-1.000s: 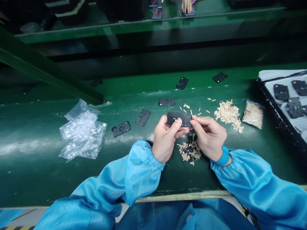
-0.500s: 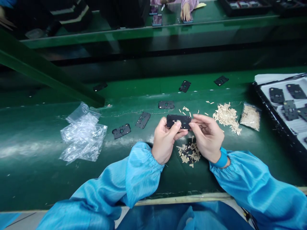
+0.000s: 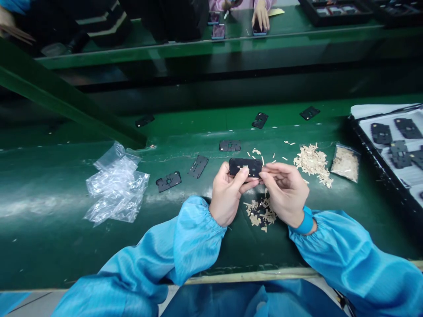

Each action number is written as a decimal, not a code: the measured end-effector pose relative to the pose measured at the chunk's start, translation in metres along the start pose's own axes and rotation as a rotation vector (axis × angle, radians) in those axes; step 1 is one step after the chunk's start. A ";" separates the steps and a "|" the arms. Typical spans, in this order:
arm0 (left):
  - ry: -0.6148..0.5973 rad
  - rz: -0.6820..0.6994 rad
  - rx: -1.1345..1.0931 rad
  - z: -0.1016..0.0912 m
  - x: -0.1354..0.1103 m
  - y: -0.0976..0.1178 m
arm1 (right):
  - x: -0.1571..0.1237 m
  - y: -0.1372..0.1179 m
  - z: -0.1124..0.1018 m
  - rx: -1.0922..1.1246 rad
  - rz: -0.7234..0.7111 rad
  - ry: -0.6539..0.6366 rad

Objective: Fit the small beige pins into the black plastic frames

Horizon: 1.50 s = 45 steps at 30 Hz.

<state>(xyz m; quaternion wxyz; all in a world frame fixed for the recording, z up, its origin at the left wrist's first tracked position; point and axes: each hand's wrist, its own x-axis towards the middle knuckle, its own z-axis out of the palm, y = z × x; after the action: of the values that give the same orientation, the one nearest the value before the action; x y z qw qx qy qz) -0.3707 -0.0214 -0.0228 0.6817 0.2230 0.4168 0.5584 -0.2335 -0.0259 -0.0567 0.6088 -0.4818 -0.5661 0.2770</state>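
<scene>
My left hand (image 3: 227, 193) grips a flat black plastic phone bracket (image 3: 235, 164) with small cut-outs, its thumb across the face. At the bracket's right edge, my right hand (image 3: 284, 188) has thumb and index finger pinched together; the other fingers curl in. Whether a small piece sits between those fingertips is hidden. Just below the hands lies a loose heap of small beige and black strips (image 3: 260, 213). More black brackets lie behind and to the left, such as one bracket (image 3: 230, 145) and another bracket (image 3: 168, 181).
Clear plastic bags (image 3: 117, 187) are piled at left. A heap of beige strips (image 3: 312, 163) and a filled zip bag (image 3: 345, 163) lie at right, beside a black tray (image 3: 373, 174) of brackets. A green beam (image 3: 72, 101) slants in at left. Across the bench, a person's hand (image 3: 261, 17) touches a phone.
The right thumb and fingertips have closed in slightly against the bracket's right edge. The left hand still holds the bracket in the same place. The view has shifted a little.
</scene>
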 end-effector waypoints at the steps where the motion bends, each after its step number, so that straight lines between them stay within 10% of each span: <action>1: -0.001 0.001 -0.005 0.000 0.000 0.000 | 0.000 0.000 0.000 -0.003 -0.001 -0.005; 21: 0.024 0.032 0.027 -0.002 0.002 0.000 | 0.006 -0.005 -0.005 -0.184 -0.243 -0.061; 26: 0.005 0.045 0.096 -0.003 0.003 0.002 | 0.014 0.000 -0.009 0.009 -0.016 -0.035; 38: -0.039 -0.026 0.189 -0.011 0.012 0.003 | 0.030 0.001 -0.013 0.124 0.206 -0.438; 45: -0.067 -0.086 0.274 -0.019 0.029 0.002 | 0.064 0.000 -0.015 0.114 0.618 -0.611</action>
<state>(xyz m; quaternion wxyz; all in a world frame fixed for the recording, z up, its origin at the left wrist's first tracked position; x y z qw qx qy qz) -0.3869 0.0040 -0.0408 0.6819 0.3145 0.4753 0.4586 -0.2056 0.0267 -0.0281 0.3276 -0.4901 -0.5333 0.6066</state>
